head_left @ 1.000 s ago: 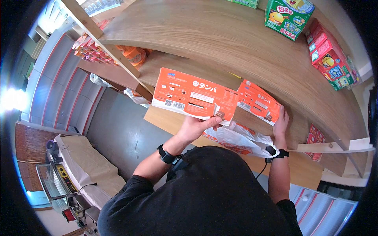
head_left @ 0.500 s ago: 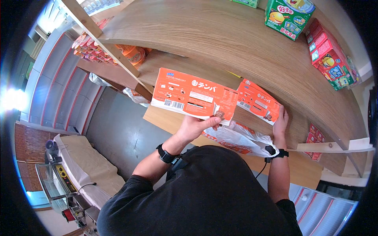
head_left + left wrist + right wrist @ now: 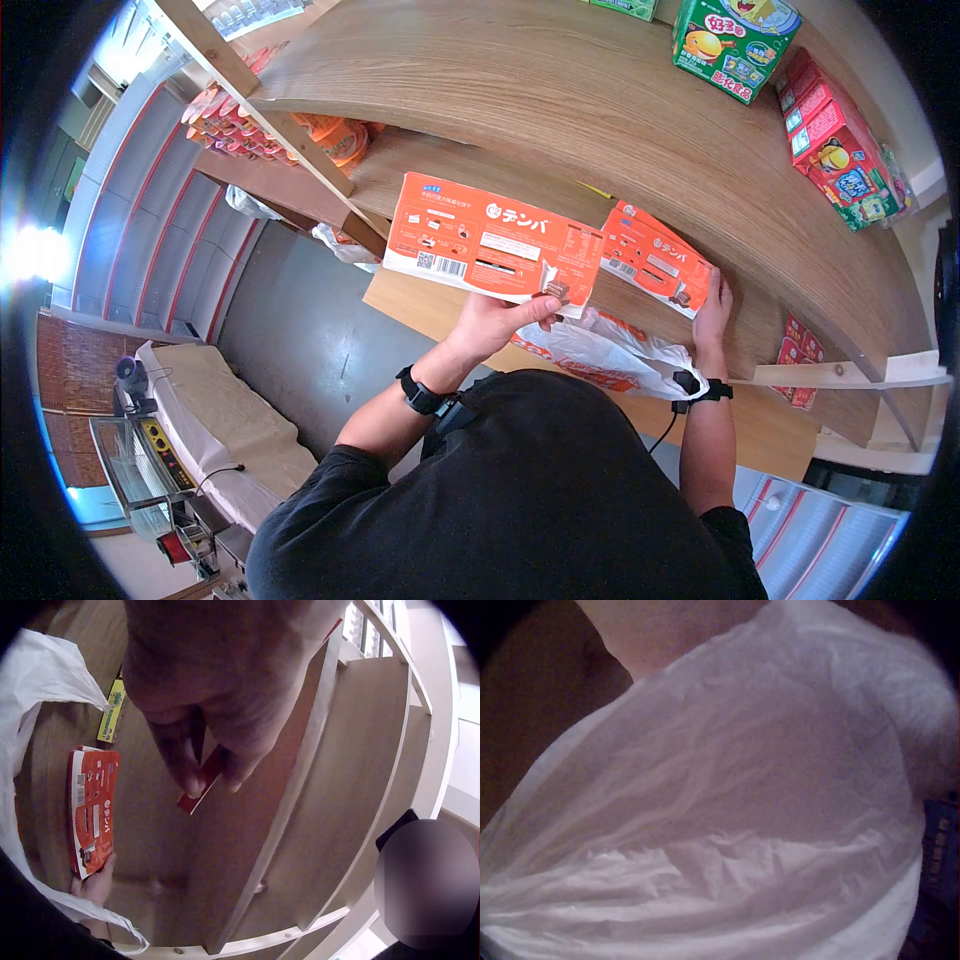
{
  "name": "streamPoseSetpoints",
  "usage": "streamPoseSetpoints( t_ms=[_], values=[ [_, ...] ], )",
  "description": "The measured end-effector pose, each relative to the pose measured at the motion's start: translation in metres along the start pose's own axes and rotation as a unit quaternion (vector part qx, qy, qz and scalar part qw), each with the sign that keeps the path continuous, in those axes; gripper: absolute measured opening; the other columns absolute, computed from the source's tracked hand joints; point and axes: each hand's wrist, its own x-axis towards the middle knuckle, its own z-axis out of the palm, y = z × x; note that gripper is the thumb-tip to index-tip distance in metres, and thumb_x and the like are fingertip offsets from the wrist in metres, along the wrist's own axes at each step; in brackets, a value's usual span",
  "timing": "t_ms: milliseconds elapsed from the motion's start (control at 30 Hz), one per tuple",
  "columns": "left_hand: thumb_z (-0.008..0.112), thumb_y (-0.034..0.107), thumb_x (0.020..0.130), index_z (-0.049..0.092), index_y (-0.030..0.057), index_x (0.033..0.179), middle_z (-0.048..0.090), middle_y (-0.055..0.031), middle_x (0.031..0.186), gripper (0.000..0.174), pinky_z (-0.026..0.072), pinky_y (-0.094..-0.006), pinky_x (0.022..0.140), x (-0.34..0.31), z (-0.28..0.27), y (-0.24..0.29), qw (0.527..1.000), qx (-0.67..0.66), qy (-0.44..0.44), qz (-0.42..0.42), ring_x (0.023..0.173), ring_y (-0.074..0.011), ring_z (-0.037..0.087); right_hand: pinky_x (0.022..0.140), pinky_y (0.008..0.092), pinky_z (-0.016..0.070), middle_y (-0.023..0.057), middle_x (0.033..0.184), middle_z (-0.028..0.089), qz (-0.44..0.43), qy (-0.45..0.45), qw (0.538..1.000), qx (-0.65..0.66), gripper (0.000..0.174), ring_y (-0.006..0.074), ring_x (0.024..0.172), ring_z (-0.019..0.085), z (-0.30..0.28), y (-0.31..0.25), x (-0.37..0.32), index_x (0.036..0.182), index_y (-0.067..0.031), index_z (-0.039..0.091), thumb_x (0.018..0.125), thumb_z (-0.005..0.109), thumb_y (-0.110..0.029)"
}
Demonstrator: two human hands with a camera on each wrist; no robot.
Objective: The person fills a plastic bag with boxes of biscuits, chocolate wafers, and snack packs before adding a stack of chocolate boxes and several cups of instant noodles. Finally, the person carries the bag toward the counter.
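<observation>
Left hand (image 3: 497, 325): thumb and fingers clamped on orange box (image 3: 490, 245), frame centre, at lower-right edge; likely leaves print uncovered. Right hand (image 3: 712, 315) grips second orange box (image 3: 655, 262), right of centre. White bag (image 3: 620, 355) hung at right wrist, presumably freeing fingers.

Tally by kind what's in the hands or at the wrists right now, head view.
Orange boxes: 2 (one in the left hand, one in the right hand)
White plastic bag, at the right wrist: 1
Black wrist straps, one per wrist: 2
Total: 5
</observation>
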Motion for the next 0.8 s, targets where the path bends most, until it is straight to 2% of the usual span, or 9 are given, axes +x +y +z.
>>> streamPoseSetpoints(
  t_ms=[333,800],
  values=[
    [0.074,0.007,0.092,0.066,-0.0002,0.115,0.072,-0.0110,0.105,0.025,0.0592,-0.0328,0.069,0.0001,-0.0010,0.0001,1.000,0.015,0.000,-0.003,0.083,-0.0187,0.068,0.100,0.0322,0.0451,0.0103,0.123,0.067,0.003,0.008,1.000,0.005,0.045,0.0164,0.112,0.061,-0.0006,0.0020,0.0005,0.126,0.0061,0.062,0.108,0.052,-0.034],
    [0.074,0.007,0.092,0.066,-0.0004,0.113,0.072,-0.0103,0.103,0.024,0.0588,-0.0322,0.068,-0.0010,0.0013,0.0032,1.000,0.004,0.003,0.002,0.080,-0.0183,0.068,0.100,0.0317,0.0449,0.0107,0.124,0.066,0.004,0.002,1.000,0.017,0.046,0.0160,0.112,0.060,-0.0009,0.0042,0.0010,0.127,0.0062,0.062,0.108,0.051,-0.034]
  ],
)
